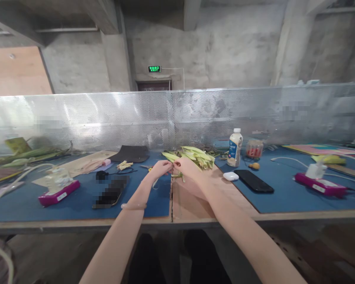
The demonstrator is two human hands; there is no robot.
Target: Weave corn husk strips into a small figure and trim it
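Note:
My left hand (162,168) and my right hand (185,166) meet over the middle of the table, fingertips pinched close together. Whatever they hold between them is too small and too covered by the fingers to name. Just beyond my right hand lies a pile of pale green, long leaves that look like corn husks (199,157). A short cut green piece (182,178) rests on the wooden board below my fingers. Scissors with a yellow handle (150,169) lie beside my left hand, partly covered by it.
On the right stand a bottle (234,148) and a jar (254,149), with a white earphone case (230,176) and a black phone (253,181) nearer. Purple power strips (319,185) sit at both sides. A dark blurred object (111,192) lies left. Perforated metal panels (130,118) close off the back.

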